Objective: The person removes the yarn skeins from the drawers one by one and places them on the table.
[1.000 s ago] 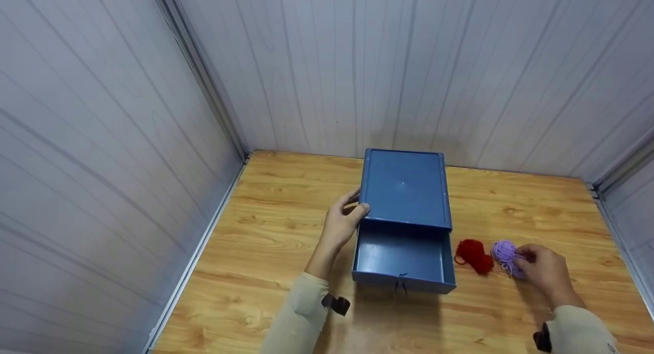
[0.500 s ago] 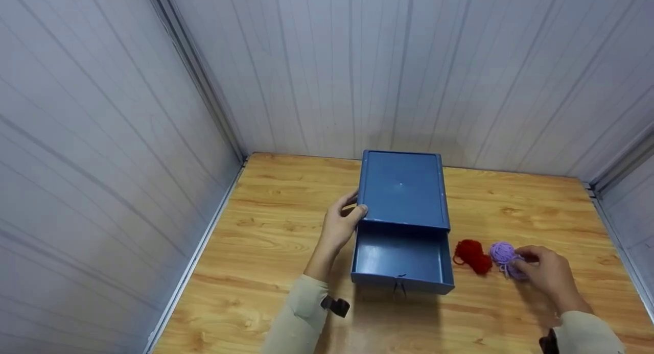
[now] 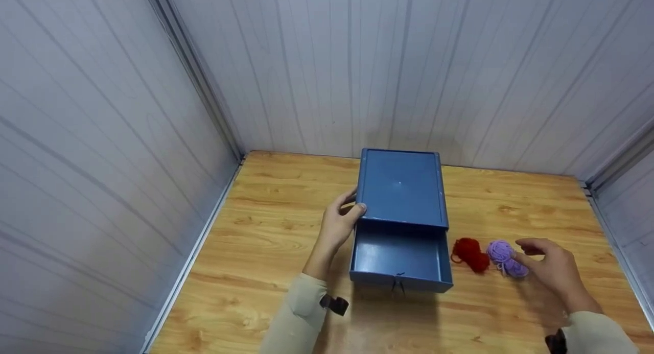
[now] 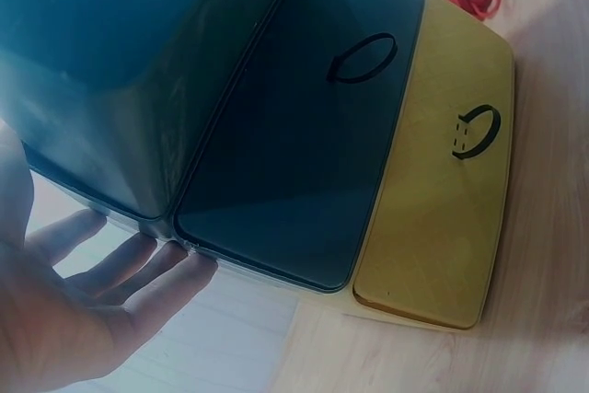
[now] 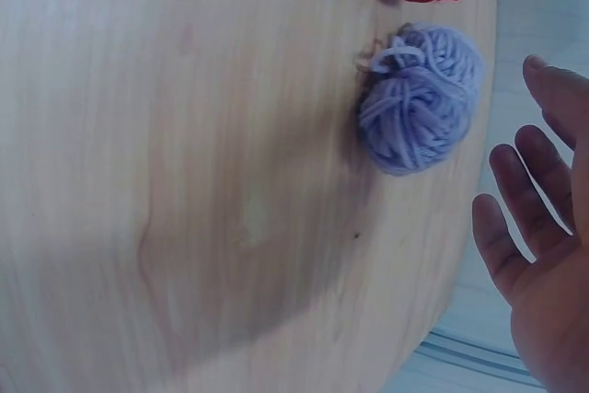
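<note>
A blue plastic drawer unit (image 3: 403, 188) stands on the wooden table, its top drawer (image 3: 398, 285) pulled out with nothing in it. My left hand (image 3: 340, 223) holds the unit's left side near the front, thumb on the top edge and fingers down the side. A ball of lilac yarn (image 3: 507, 259) lies right of the drawer, beside a ball of red yarn (image 3: 471, 254). Just right of the lilac ball hovers my right hand (image 3: 554, 269), fingers spread apart and holding nothing. The right wrist view shows a gap between that hand and the lilac yarn (image 5: 419, 103).
Below the pulled-out drawer, the left wrist view shows a dark blue drawer front (image 4: 304, 126) and a yellow drawer front (image 4: 442, 163), each with a black loop handle. Pale panel walls (image 3: 317, 73) enclose the wooden table (image 3: 286, 190) at the back and sides.
My right hand has let go of the lilac yarn and drawn slightly back to the right, its fingers parting. The left hand keeps its place on the drawer unit.
</note>
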`<state>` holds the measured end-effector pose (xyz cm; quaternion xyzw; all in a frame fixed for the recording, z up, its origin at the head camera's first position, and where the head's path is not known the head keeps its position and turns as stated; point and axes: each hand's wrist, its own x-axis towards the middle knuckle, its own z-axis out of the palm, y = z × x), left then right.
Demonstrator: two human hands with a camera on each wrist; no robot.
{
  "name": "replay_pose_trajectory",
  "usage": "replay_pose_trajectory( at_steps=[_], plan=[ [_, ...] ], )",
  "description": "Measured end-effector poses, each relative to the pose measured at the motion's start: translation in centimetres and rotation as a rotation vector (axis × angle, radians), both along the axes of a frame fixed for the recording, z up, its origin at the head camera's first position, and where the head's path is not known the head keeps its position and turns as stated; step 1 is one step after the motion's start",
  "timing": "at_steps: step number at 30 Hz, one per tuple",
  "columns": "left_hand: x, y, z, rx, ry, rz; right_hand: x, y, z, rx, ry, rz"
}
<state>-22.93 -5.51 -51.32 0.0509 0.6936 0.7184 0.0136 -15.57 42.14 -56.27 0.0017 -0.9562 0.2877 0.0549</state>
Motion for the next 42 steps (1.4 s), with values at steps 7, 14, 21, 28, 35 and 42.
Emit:
replay_pose_trajectory(
  at_steps=[7, 14, 21, 28, 35, 42],
  plan=[
    [0.1, 0.0, 0.2, -0.014, 0.007, 0.000, 0.3, -0.4, 0.9, -0.015, 0.048, 0.026],
    [0.2, -0.1, 0.2, -0.010, -0.003, -0.006, 0.6, -1.2, 1.8, -0.013, 0.062, 0.044],
    [0.0, -0.1, 0.3, -0.029, 0.000, -0.022, 0.9, -2.4, 2.7, -0.030, 0.100, 0.064],
    [-0.2, -0.2, 0.5, -0.066, 0.008, -0.032, 1.1, -4.6, 4.0, -0.051, 0.139, 0.121],
    [-0.2, -0.4, 0.5, -0.070, -0.013, -0.036, 1.7, -7.2, 6.0, -0.110, 0.178, 0.192],
    [-0.2, -0.5, 0.4, -0.061, -0.022, -0.058, 2.5, -9.1, 7.3, -0.163, 0.239, 0.261]
  ],
)
